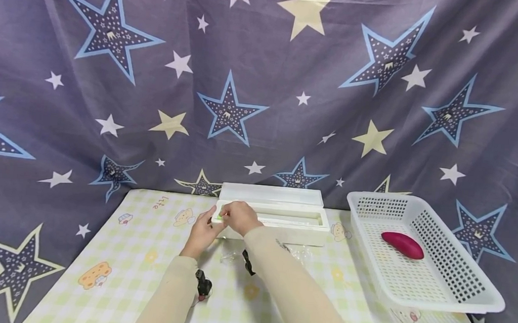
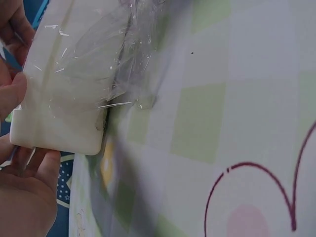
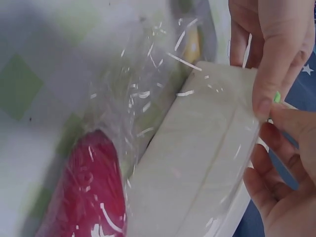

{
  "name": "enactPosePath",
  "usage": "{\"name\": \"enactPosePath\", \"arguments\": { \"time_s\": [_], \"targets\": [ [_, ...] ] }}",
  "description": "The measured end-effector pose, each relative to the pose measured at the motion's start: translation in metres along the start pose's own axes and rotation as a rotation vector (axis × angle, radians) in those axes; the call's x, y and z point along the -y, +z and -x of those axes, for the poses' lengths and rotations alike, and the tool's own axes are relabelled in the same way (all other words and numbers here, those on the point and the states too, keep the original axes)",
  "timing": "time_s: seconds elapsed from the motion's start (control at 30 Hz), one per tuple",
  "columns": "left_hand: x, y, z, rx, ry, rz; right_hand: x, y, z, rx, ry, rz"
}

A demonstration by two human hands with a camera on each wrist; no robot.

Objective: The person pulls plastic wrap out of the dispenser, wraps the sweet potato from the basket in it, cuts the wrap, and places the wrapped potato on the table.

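Note:
A long white box (image 1: 276, 234) with its lid (image 1: 272, 194) raised lies near the back of the table, a roll-like length inside. My left hand (image 1: 203, 232) grips the box's left end, thumb on its front rim. Close beside that thumb, my right hand (image 1: 242, 217) pinches a small green piece (image 3: 277, 97) at the rim; fingers hide most of it. Clear plastic film (image 3: 143, 94) hangs crumpled over the box's front. Under the film, in the right wrist view, lies a dark pink, elongated object (image 3: 94, 187); my right sleeve covers that spot in the head view.
To the right stands a white perforated basket (image 1: 426, 301) holding a magenta, sweet-potato-shaped item (image 1: 403, 245). A checked cloth (image 1: 128, 252) covers the table. Right behind the box hangs a star-patterned curtain (image 1: 267, 55). Black straps with small devices (image 1: 203, 285) sit at my wrists.

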State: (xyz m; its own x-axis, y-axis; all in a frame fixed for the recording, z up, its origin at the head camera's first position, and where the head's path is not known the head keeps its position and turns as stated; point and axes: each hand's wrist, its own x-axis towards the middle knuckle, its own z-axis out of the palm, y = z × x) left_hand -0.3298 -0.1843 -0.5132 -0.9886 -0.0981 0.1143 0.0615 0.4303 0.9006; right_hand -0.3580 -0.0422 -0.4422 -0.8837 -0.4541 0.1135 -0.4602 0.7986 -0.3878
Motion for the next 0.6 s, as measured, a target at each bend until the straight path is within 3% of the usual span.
{"name": "enactPosePath", "arguments": {
  "time_s": [0.27,0.6],
  "targets": [
    [0.0005,0.0,-0.0004,-0.001,0.009,-0.024,0.0097,0.0049,-0.0004,-0.03,-0.007,0.043],
    [-0.003,-0.0003,0.0006,0.002,0.008,-0.037,0.0069,-0.0017,0.0025,0.008,-0.083,-0.005]
  ]
}}
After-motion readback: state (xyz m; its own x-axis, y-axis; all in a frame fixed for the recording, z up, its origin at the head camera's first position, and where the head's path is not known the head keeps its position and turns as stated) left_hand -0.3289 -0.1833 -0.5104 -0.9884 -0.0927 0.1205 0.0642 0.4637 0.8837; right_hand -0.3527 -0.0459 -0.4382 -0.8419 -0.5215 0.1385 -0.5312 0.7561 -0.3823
